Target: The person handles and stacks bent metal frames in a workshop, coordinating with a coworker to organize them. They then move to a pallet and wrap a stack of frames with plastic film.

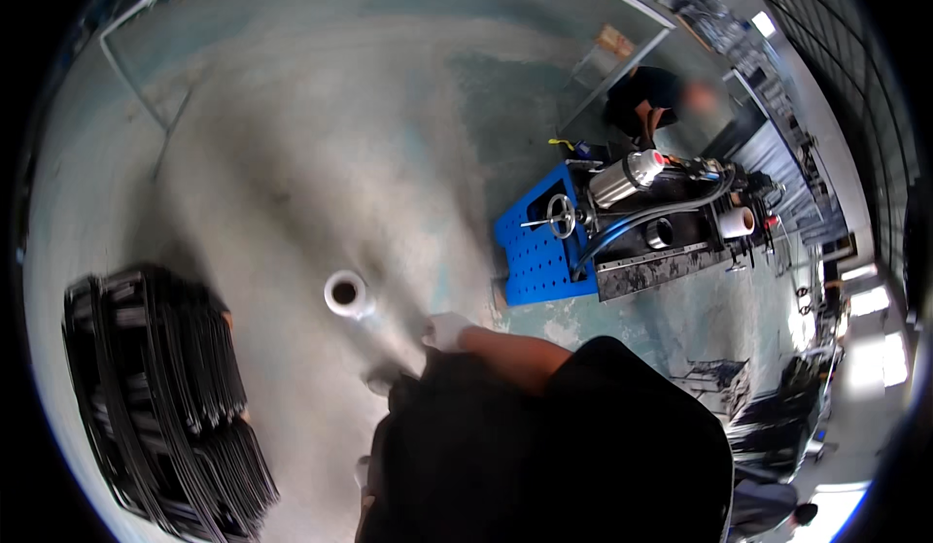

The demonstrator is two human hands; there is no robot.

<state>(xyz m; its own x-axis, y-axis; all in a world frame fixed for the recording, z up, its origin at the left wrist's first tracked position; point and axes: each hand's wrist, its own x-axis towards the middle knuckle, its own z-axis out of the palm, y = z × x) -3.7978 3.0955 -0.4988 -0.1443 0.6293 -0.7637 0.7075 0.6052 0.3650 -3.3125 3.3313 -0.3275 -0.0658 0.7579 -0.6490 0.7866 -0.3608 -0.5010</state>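
My right hand, in a white glove, reaches out in front of my dark clothing; its fingers are smeared and I cannot make out anything in them. Just ahead and to its left, apart from it, a white roll with a dark hollow core stands on end on the floor. Of my left hand, only a bit of white glove shows at the left edge of my body; its fingers are hidden. On the left, nearest to that hand, is a tall stack of black metal frames.
A blue machine bench with a handwheel, a steel bottle and another white roll stands at the right. Behind it a person bends down. Another person is at the lower right. Concrete floor lies ahead.
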